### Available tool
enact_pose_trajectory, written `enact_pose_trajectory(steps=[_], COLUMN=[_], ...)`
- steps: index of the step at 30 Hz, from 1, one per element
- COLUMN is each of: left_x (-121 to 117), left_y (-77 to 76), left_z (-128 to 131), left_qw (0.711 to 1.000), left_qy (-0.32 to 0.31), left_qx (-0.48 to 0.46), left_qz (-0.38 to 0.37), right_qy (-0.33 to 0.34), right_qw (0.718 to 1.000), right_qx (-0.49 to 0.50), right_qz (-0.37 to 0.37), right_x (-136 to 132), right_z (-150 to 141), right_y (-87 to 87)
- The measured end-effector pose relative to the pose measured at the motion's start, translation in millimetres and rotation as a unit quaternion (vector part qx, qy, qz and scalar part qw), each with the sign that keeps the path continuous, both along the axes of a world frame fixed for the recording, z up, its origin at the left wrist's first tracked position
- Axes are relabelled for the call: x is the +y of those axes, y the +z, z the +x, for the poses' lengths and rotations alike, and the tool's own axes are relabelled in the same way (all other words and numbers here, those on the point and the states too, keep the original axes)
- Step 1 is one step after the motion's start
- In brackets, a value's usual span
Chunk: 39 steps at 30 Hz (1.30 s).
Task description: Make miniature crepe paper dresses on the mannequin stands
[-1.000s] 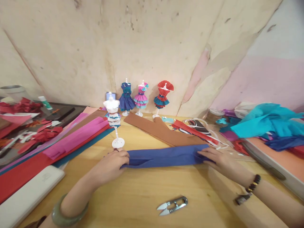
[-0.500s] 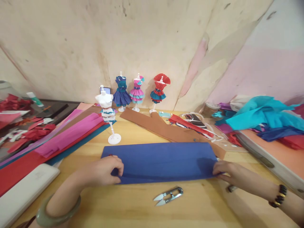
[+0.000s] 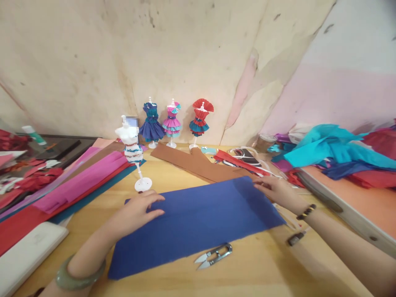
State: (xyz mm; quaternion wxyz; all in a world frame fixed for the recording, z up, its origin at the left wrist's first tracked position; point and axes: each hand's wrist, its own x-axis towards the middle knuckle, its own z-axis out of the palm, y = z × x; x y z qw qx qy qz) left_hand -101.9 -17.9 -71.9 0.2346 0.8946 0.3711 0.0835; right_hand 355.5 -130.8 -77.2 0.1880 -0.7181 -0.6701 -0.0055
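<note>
A dark blue sheet (image 3: 194, 225), paper or thin cloth, lies spread at a slant across the wooden table. Over its left part is my left hand (image 3: 144, 210), thumb and fingers apart, holding nothing. My right hand (image 3: 274, 189) is at the sheet's far right corner, its fingers stretched out and loosely parted by the edge; whether they touch the sheet is hard to see. Thread snips (image 3: 213, 256) lie against the sheet's near edge, blades pointing left. Behind my left hand stands a small white dress form (image 3: 128, 136) with narrow ruffled bands round its lower part.
Three dressed forms, blue (image 3: 151, 123), pink (image 3: 172, 121) and red (image 3: 199, 119), stand along the wall. Brown strips (image 3: 192, 163) lie before them. Coloured sheets (image 3: 83, 177) and a white slab-like object (image 3: 34, 255) are left; a turquoise heap (image 3: 324, 144) is right.
The narrow folded blue sheet has been opened out towards me and now lies wider and slanted. Both hands have loosened from its near edge and moved back to its far side.
</note>
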Motion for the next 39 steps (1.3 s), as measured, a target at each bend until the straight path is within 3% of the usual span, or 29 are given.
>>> enact_pose_trajectory(steps=[4, 7, 12, 15, 18, 22, 26, 34, 39], left_x=[-3, -5, -22, -36, -45, -45, -44, -41, -36], left_y=[-18.9, -22.9, -4.8, 4.1, 1.6, -7.2, -7.9, -7.5, -3.4], left_z=[3, 3, 13, 21, 25, 26, 25, 26, 27], left_qw=[0.997, 0.995, 0.995, 0.991, 0.985, 0.984, 0.983, 0.983, 0.988], left_qy=[-0.069, -0.084, -0.099, -0.129, -0.150, -0.150, -0.153, -0.179, -0.136], left_qx=[0.015, 0.028, 0.020, 0.037, 0.062, 0.068, 0.062, 0.023, 0.014], left_qz=[0.041, 0.049, 0.026, -0.017, -0.051, -0.069, -0.081, -0.043, -0.071], right_qy=[0.026, 0.066, 0.168, 0.229, 0.252, 0.273, 0.256, 0.156, 0.090], right_qw=[0.997, 0.992, 0.983, 0.965, 0.951, 0.926, 0.933, 0.973, 0.988], right_qx=[0.043, 0.047, 0.003, -0.074, -0.167, -0.260, -0.253, -0.154, -0.041], right_qz=[-0.052, -0.097, -0.071, -0.103, -0.065, 0.009, 0.010, -0.072, -0.116], right_x=[21, 19, -21, -55, -76, -77, -68, -55, -40], right_z=[0, -4, -31, -56, -70, -68, -55, -6, 7], right_y=[-21.3, -24.5, -7.7, -2.7, -11.3, -29.5, -35.4, -31.3, -18.0])
